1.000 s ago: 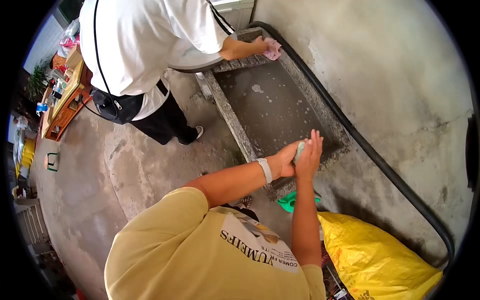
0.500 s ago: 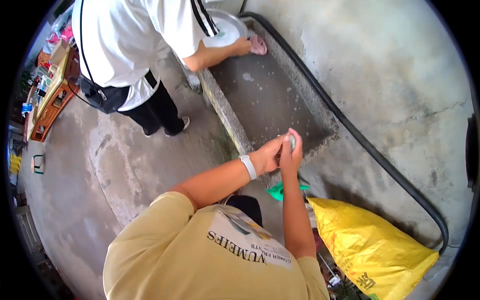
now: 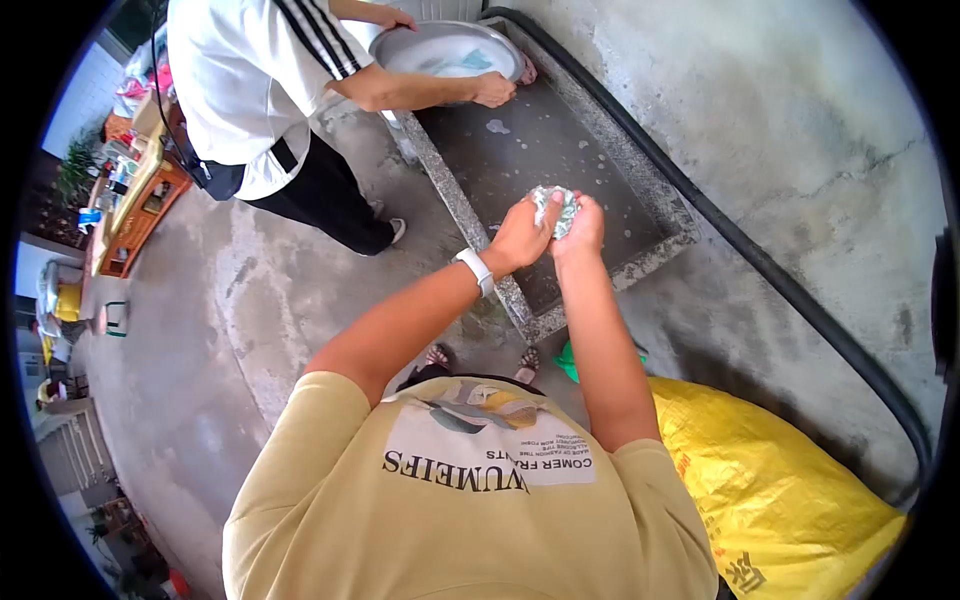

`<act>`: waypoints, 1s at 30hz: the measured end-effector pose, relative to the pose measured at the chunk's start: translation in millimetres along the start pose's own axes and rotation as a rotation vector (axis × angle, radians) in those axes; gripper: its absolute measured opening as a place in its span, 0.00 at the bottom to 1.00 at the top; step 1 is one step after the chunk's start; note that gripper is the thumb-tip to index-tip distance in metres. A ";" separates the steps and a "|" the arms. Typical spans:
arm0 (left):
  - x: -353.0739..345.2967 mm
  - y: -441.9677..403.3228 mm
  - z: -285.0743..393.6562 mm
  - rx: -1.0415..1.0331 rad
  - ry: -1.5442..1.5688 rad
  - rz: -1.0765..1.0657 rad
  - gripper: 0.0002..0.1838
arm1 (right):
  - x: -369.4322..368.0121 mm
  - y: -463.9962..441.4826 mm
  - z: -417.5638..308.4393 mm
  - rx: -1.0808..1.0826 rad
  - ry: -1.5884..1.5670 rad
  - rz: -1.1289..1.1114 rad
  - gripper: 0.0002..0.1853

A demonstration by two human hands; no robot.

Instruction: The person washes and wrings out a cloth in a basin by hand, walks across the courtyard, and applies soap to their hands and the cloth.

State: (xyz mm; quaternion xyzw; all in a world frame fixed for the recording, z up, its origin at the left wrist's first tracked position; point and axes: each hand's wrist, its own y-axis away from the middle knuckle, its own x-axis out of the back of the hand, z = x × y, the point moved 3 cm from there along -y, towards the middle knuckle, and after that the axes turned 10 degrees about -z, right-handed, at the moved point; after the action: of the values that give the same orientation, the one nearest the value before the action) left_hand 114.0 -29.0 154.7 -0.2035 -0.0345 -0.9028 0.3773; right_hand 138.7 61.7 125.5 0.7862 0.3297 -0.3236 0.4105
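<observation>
My left hand (image 3: 520,232), with a white watch band at the wrist, is closed around one side of a crumpled white-and-green cloth (image 3: 556,208). My right hand (image 3: 582,228) cups the other side, so the wad sits between both palms. Part of it is covered by my fingers. Below them lies the concrete trough (image 3: 600,225), with a wet dark floor and spots of foam. At its far end, a co-worker's two hands hold the rim of a large metal basin (image 3: 440,45) containing whitish water and a light-blue cloth (image 3: 478,60).
A pink cloth (image 3: 528,70) lies beside the basin. A thick black hose (image 3: 720,235) runs along the wall side of the trough. To the right stands a yellow sack (image 3: 770,490), with a green object (image 3: 568,362) near it. The co-worker (image 3: 230,90) stands left of the trough.
My hands have moved forward over the trough, and more of the cloth shows. The co-worker's hand has left the pink cloth and now grips the basin, which sits more in view.
</observation>
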 end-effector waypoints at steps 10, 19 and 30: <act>-26.2 -27.4 45.5 -0.051 -0.820 -0.145 0.23 | 15.5 -36.0 -27.3 -0.200 -0.155 -0.267 0.08; -28.2 -36.2 29.5 0.238 -0.520 -0.111 0.23 | 22.2 -44.6 -47.4 -0.137 -0.015 -0.190 0.04; 0.3 0.3 7.5 0.513 1.109 0.249 0.25 | 48.2 0.1 -51.7 -0.213 0.185 -0.601 0.15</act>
State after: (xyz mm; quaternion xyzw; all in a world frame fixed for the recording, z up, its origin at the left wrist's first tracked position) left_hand 116.6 -27.7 161.7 0.3903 -0.0251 -0.7862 0.4784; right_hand 178.7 118.2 111.4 0.6325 0.6145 -0.3213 0.3450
